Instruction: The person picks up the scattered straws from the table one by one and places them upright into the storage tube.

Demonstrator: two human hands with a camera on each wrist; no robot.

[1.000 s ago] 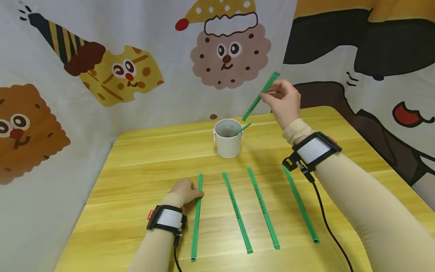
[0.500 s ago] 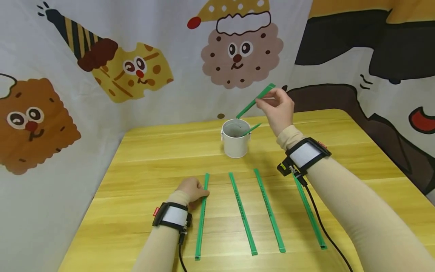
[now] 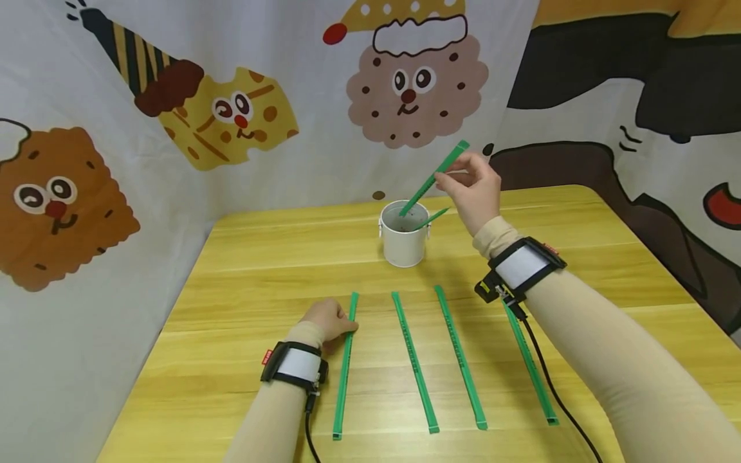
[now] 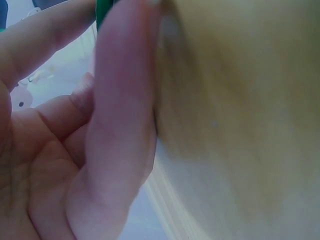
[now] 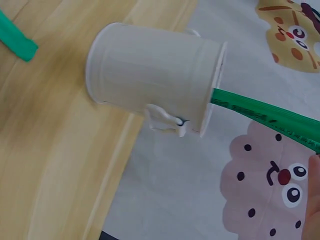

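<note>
My right hand (image 3: 473,190) pinches a green wrapped straw (image 3: 425,187) between thumb and fingers. The straw slants down to the left, its lower end inside the mouth of a small white bucket (image 3: 403,249). Another thin green straw (image 3: 435,217) leans out over the bucket's right rim. On the table, my left hand (image 3: 325,319) pinches the leftmost green wrapped straw (image 3: 343,386) near its upper part. Only a sliver of that straw (image 4: 102,10) shows past the fingers in the left wrist view. The right wrist view shows the held straw (image 5: 265,112) at the bucket's rim.
Three more green straws lie apart on the wooden table (image 3: 249,270): one left of centre (image 3: 415,363), one in the middle (image 3: 461,360), and one at right (image 3: 529,366), partly hidden by the right wrist strap. A cartoon-printed curtain (image 3: 324,161) hangs behind the table's back edge.
My right hand has moved left and down, bringing the straw's lower end from right of the bucket into its mouth. The left hand stays on its straw. The head view has shifted slightly.
</note>
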